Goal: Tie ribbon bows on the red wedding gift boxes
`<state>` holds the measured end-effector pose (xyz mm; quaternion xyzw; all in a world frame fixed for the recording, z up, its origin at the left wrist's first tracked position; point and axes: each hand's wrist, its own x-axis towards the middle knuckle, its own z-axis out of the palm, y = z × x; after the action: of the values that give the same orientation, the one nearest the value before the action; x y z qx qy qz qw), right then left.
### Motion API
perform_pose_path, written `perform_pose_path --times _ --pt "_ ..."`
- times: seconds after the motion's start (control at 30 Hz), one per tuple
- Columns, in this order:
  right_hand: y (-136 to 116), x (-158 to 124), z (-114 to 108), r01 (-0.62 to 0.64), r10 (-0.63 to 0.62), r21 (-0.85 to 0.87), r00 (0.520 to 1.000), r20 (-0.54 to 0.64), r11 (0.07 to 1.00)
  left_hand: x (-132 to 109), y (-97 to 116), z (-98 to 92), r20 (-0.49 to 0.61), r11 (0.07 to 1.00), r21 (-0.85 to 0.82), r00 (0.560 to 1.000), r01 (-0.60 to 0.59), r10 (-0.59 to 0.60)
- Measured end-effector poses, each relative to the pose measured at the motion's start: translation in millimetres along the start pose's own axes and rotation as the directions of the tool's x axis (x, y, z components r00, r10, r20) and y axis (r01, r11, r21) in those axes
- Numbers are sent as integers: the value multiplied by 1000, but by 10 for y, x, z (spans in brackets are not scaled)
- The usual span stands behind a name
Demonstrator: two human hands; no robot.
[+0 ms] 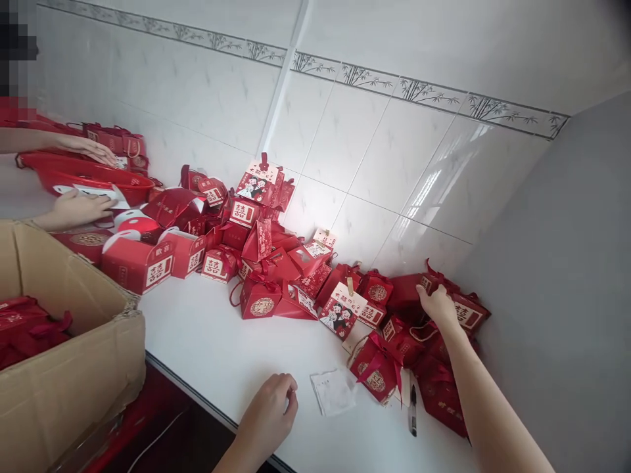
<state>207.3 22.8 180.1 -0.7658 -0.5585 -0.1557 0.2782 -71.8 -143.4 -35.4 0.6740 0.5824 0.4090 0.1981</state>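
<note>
Head view: far left, a brown cardboard carton point(69, 394) holds red ribboned boxes point(29, 328), and behind it a co-worker's hands point(81, 207) are at a red plastic basin point(89, 174), the nearer one on a white-faced folded piece. Just right of them, gable-topped red gift boxes point(138, 263) stand on the white tabletop point(207, 348), their cream panels bearing the double-happiness character in dark print. A long heap continues along the tiled wall point(384, 157), mixing glossy red sides, satin ribbons and a pointed box point(256, 184) showing a cartoon couple. The person's left hand point(271, 410) is loosely curled near the table's front edge, with nothing showing in it (whether the fingers close fully, I cannot tell). Next comes a thin whitish packet point(332, 393) lying flat, then a ribbon-tied red box point(374, 368) with a round gold medallion and rope handle, and a black pen point(413, 410) beside it. Furthest right, the person's right hand point(438, 305) reaches onto the heap's end, between a plain dark-red box point(407, 293) and a double-happiness box point(473, 314); its fingertips are hidden, so I cannot tell whether it grasps either.
</note>
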Motion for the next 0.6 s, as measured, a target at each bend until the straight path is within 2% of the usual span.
perform_pose_path --times 0.1,0.17,0.27,0.37,0.43,0.5,0.6 --pt "-195 -316 142 122 -124 42 990 66 992 10 11 -5 -1 1000 -1 1000 0 0" --pt "-368 -612 211 248 -256 79 958 126 966 14 20 -14 16 1000 8 1000 8 -8" --pt "-717 -1064 312 410 -433 143 877 210 901 11 30 -26 47 1000 21 999 11 -12" --pt "-1122 -1461 470 524 -565 210 769 299 825 2 27 -25 58 1000 23 998 10 -11" --pt "-1387 -1678 611 564 -620 259 706 341 784 -2 20 -13 53 1000 12 999 9 -10" --pt "-1636 -1840 758 565 -644 308 672 365 765 3 11 3 47 1000 8 999 4 -4" --pt "-1981 -1979 947 490 -611 370 688 391 789 17 1 16 27 1000 4 1000 -1 1"
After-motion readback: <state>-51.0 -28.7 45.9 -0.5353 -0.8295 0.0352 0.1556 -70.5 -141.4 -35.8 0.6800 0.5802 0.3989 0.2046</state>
